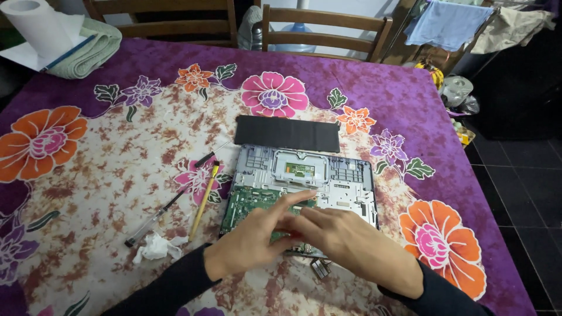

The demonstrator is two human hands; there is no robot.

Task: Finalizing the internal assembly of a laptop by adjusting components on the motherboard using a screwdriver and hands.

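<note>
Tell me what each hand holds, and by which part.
Cannot be told: the left hand and right hand meet over the opened laptop's green circuit board, fingertips hiding any small part.

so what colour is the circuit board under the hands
Green, seen in the head view: the circuit board inside the opened laptop.

Both hands sit over the near half of the opened laptop base (304,181), so that part of the green circuit board (249,202) is covered — whatever the fingertips pinch can't be made out. Small metal bits (320,268) by the right wrist are too blurry to identify. The paper towel roll (32,23) is cut off top-left.
</note>
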